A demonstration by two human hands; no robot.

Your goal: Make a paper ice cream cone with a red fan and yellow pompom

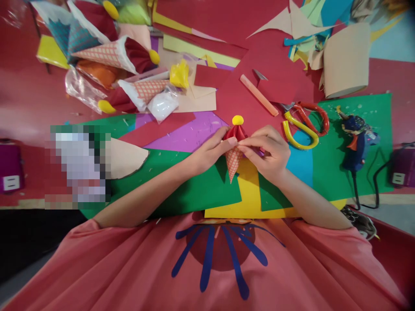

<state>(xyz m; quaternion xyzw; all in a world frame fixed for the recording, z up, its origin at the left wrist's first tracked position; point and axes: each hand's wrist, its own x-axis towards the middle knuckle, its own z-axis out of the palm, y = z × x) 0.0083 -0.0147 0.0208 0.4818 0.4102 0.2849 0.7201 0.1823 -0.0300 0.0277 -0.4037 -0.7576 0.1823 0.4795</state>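
A small paper ice cream cone (233, 163) is held point-down over the coloured sheets in front of me. Its lower part has an orange lattice pattern, red pleated paper fills the top, and a yellow ball (237, 120) sits at the tip. My left hand (214, 149) is closed on the cone's left side, thumb across the front. With thumb and forefinger together, my right hand (267, 151) pinches at the cone's upper right edge, where red meets lattice. Whatever lies between those right fingertips is too small to make out.
Scissors (301, 129) with red and yellow handles lie beyond my right hand, near a peach-coloured stick (259, 95). A blue glue gun (356, 144) rests at the right with its cord. Several finished paper cones (106, 56) and plastic bags lie at the upper left.
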